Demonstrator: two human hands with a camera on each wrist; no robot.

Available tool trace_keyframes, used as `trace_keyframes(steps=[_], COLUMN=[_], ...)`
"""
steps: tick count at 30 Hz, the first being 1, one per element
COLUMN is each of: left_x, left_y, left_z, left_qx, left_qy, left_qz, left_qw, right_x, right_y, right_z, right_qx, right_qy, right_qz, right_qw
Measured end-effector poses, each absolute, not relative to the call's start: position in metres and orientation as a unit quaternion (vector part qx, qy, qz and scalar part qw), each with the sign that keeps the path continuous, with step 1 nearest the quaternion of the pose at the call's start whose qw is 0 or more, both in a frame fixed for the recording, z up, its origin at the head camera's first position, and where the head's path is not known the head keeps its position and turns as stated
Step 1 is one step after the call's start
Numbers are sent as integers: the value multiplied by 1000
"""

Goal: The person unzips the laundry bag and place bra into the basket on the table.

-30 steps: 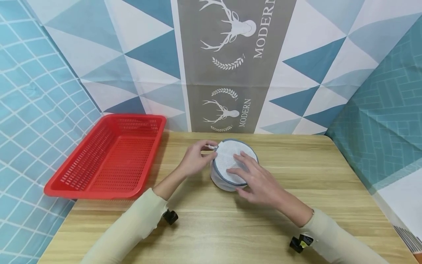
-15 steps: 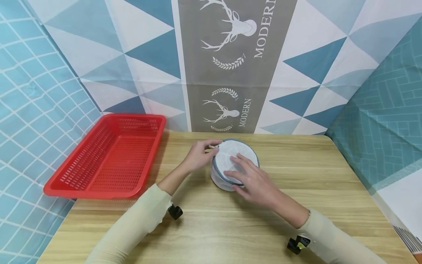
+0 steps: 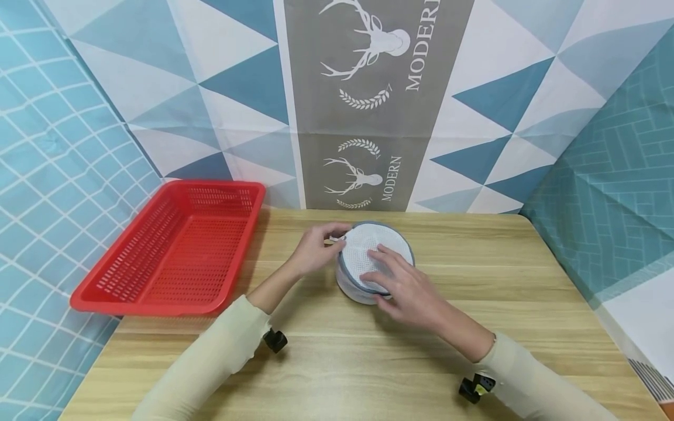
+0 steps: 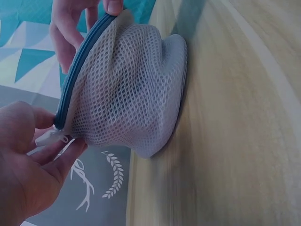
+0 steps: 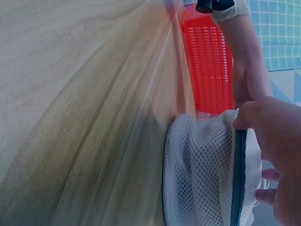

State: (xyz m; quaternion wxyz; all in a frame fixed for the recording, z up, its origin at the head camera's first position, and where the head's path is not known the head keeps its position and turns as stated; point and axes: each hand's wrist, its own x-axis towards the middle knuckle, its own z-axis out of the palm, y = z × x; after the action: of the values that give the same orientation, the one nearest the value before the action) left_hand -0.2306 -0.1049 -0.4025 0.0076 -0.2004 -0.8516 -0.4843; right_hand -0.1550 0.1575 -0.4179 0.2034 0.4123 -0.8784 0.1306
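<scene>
A round white mesh laundry bag (image 3: pixel 363 251) with a blue-grey zip round its top stands on the wooden table. My left hand (image 3: pixel 314 250) pinches the bag's edge at the far left, where the zip ends. By those fingers hangs a white zip pull (image 4: pixel 49 137). My right hand (image 3: pixel 413 292) holds the near right of the rim, thumb pressed on the zip (image 5: pixel 239 174) and fingers spread over the flat mesh top. The zip (image 4: pixel 77 70) runs along the rim between both hands, and the mesh side (image 4: pixel 127 84) is creased inward.
A red plastic basket (image 3: pixel 231 280) with slotted walls stands at the left of the wooden table (image 3: pixel 337 374). Patterned sheets (image 3: pixel 242 70) hang behind the table and at both sides. A small black camera (image 3: pixel 476 388) sits under the right sleeve, another (image 3: pixel 275 340) under the left.
My left hand moved slightly right along the bag's edge, then a little back left. My right hand shifted slightly left on the top. The bag stays in about the same place.
</scene>
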Motion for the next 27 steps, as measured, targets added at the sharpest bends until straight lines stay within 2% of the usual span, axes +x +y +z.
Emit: trace_keyframes(steps=[5, 13, 27], left_x=[-220, -209, -229], left_y=[-108, -109, -105], left_z=[-403, -402, -397], left_qx=[-180, -161, -171], left_qy=[-847, -862, -854], left_qz=[-499, -480, -491], left_qw=[-3, 17, 18], right_x=[-156, -156, -153], right_y=[160, 161, 153], right_z=[-419, -418, -414], right_qx=[406, 400, 411], right_qy=[-882, -887, -875], right_qz=[146, 150, 124], right_qw=[190, 177, 222])
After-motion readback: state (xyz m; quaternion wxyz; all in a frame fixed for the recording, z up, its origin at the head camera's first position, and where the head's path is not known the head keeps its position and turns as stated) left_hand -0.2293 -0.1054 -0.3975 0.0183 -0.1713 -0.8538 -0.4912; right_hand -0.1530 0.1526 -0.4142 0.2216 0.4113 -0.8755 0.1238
